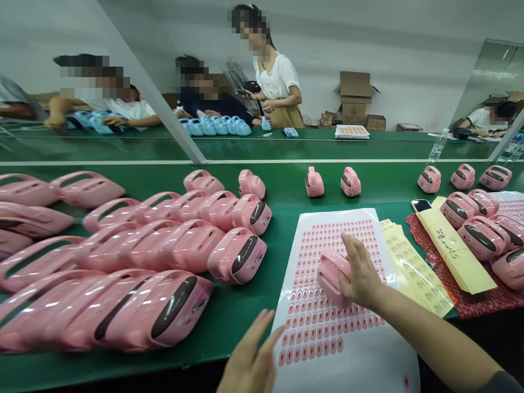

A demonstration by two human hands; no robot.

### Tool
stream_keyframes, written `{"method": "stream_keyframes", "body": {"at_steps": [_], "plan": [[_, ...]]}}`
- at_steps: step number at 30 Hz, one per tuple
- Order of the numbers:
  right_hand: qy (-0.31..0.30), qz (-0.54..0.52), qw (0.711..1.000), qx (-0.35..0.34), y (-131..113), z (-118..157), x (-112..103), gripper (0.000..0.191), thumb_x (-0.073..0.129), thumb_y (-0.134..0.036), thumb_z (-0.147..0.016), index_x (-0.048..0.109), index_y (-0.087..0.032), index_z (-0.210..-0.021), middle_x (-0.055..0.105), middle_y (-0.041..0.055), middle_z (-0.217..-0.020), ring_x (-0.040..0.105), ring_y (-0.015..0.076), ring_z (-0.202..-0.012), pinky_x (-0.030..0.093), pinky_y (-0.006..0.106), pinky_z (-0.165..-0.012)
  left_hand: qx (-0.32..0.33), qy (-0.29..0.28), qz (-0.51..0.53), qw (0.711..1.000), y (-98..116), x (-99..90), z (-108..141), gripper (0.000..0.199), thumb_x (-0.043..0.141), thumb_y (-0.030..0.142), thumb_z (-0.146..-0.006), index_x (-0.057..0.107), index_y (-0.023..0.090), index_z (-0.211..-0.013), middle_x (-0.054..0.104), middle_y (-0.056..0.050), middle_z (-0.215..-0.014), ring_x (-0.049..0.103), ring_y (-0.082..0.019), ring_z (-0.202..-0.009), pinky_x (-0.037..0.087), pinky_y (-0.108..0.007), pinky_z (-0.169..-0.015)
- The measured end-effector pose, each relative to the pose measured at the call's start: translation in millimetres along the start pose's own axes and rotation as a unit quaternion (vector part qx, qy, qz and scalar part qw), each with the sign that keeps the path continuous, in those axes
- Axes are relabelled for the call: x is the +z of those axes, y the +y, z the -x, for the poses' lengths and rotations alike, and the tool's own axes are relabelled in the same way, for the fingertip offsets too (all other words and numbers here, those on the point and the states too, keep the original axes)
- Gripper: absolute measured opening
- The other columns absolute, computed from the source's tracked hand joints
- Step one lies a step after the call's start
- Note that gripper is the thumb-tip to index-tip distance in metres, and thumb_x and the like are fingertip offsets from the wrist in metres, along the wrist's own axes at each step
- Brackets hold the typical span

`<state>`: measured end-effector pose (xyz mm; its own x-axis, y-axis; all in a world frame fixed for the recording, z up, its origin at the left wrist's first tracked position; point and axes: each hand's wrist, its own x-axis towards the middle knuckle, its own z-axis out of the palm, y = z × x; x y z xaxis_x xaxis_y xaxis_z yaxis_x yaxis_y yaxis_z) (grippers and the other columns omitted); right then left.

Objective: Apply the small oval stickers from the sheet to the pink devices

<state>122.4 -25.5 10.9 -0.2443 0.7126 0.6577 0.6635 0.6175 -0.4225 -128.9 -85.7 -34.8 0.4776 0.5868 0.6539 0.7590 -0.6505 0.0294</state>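
Observation:
My right hand [362, 275] grips a pink plastic case with a carrying handle [331, 273], its thumb and fingers on the case's right side. The case is over a white sheet of small pink-and-red oval stickers [360, 363]; whether it touches the sheet I cannot tell. My left hand [251, 355], a little blurred, is at the sheet's lower left edge with its fingers apart and nothing in them. To the left, rows of similar pink cases [180, 311] stand close together, several showing a dark oval window at the front.
Yellow label sheets [421, 273] and a yellow stack with handwriting [456, 248] lie right, by red bubble wrap [426, 234] and a phone [421, 206]. More pink cases [483, 237] stand there. Across the green bench [282, 180], people work by blue cases [221, 125]. A bottle [439, 146] stands behind.

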Motion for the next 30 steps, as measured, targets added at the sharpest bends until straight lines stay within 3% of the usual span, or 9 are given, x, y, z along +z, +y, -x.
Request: {"method": "stream_keyframes", "body": {"at_steps": [3, 5, 9, 12, 17, 21, 23, 26, 30], "plan": [[0.034, -0.033, 0.999, 0.011, -1.0, -1.1, 6.6, 0.102, 0.05, 0.001, -0.066, -0.009, -0.031, -0.143, 0.034, 0.0149, -0.134, 0.043, 0.0313, -0.119, 0.052, 0.046, -0.082, 0.08, 0.068, 0.026, 0.994, 26.0, 27.1, -41.4, 0.049, 0.051, 0.005, -0.081, 0.046, 0.024, -0.126, 0.061, -0.009, -0.116, 0.054, -0.025, -0.116, 0.045, -0.039, -0.095], [0.048, -0.043, 0.998, 0.026, -3.6, -1.0, 9.7, 0.104, 0.05, 0.002, -0.065, -0.01, -0.032, -0.143, 0.033, 0.0149, -0.134, 0.045, 0.0305, -0.115, 0.053, 0.045, -0.08, 0.107, 0.093, 0.035, 0.989, 31.7, 49.5, -59.4, 0.057, 0.054, 0.005, -0.08, 0.039, 0.024, -0.131, 0.06, -0.01, -0.118, 0.051, -0.025, -0.119, 0.042, -0.044, -0.098], [0.055, -0.056, 0.996, 0.031, -10.1, -2.5, 13.7, 0.105, 0.047, 0.004, -0.064, -0.011, -0.032, -0.143, 0.032, 0.0159, -0.132, 0.05, 0.0284, -0.107, 0.055, 0.045, -0.079, 0.109, 0.148, 0.075, 0.98, 25.8, 90.4, -75.3, 0.075, 0.051, 0.001, -0.078, 0.019, 0.021, -0.142, 0.057, -0.014, -0.12, 0.046, -0.028, -0.124, 0.035, -0.058, -0.1], [0.053, -0.077, 0.996, 0.011, -14.3, -5.7, 13.1, 0.103, 0.046, 0.005, -0.064, -0.009, -0.031, -0.143, 0.031, 0.0166, -0.132, 0.052, 0.0272, -0.103, 0.054, 0.046, -0.081, 0.111, 0.168, 0.098, 0.975, 19.2, 106.2, -76.3, 0.08, 0.053, 0.006, -0.078, 0.011, 0.021, -0.144, 0.059, -0.014, -0.114, 0.052, -0.03, -0.117, 0.035, -0.063, -0.097], [0.097, -0.134, 0.986, -0.011, -17.4, -12.2, -2.1, 0.084, 0.049, -0.008, -0.076, 0.003, -0.029, -0.143, 0.037, 0.0149, -0.126, 0.056, 0.0227, -0.091, 0.053, 0.045, -0.081, 0.064, 0.149, 0.162, 0.973, 16.2, 96.6, -75.6, 0.089, 0.063, 0.019, -0.07, 0.013, 0.028, -0.143, 0.056, -0.014, -0.118, 0.056, -0.034, -0.109, 0.045, -0.058, -0.088], [0.151, -0.245, 0.951, 0.115, -13.5, -12.4, -27.8, 0.06, 0.047, -0.018, -0.086, 0.017, -0.028, -0.136, 0.044, 0.012, -0.118, 0.058, 0.0184, -0.088, 0.055, 0.035, -0.07, -0.015, 0.096, 0.239, 0.966, 27.8, 73.7, -76.3, 0.107, 0.068, 0.023, -0.061, 0.002, 0.016, -0.145, 0.05, -0.021, -0.124, 0.054, -0.035, -0.112, 0.049, -0.05, -0.086], [0.105, -0.332, 0.92, 0.178, -10.9, -9.3, -41.4, 0.052, 0.051, -0.024, -0.086, 0.025, -0.028, -0.132, 0.051, 0.0093, -0.108, 0.059, 0.0149, -0.077, 0.055, 0.033, -0.066, -0.048, 0.042, 0.335, 0.94, 36.1, 65.7, -74.3, 0.107, 0.069, 0.025, -0.059, 0.004, 0.019, -0.145, 0.046, -0.021, -0.131, 0.05, -0.036, -0.118, 0.046, -0.05, -0.09], [-0.001, -0.439, 0.871, 0.219, -9.4, -3.1, -57.7, 0.043, 0.063, -0.029, -0.08, 0.041, -0.028, -0.118, 0.055, 0.0045, -0.097, 0.057, 0.0121, -0.07, 0.055, 0.031, -0.067, -0.08, -0.034, 0.499, 0.862, 46.3, 61.5, -68.3, 0.1, 0.07, 0.029, -0.06, 0.014, 0.025, -0.142, 0.038, -0.02, -0.139, 0.044, -0.038, -0.123, 0.041, -0.053, -0.095], [-0.063, -0.51, 0.824, 0.24, -14.3, 2.4, -68.3, 0.052, 0.073, -0.026, -0.071, 0.046, -0.029, -0.115, 0.055, 0.0017, -0.098, 0.058, 0.0097, -0.073, 0.054, 0.027, -0.071, -0.087, -0.061, 0.577, 0.81, 53.3, 62.0, -63.5, 0.092, 0.068, 0.027, -0.062, 0.019, 0.026, -0.14, 0.041, -0.019, -0.137, 0.046, -0.037, -0.122, 0.039, -0.054, -0.096]]}}
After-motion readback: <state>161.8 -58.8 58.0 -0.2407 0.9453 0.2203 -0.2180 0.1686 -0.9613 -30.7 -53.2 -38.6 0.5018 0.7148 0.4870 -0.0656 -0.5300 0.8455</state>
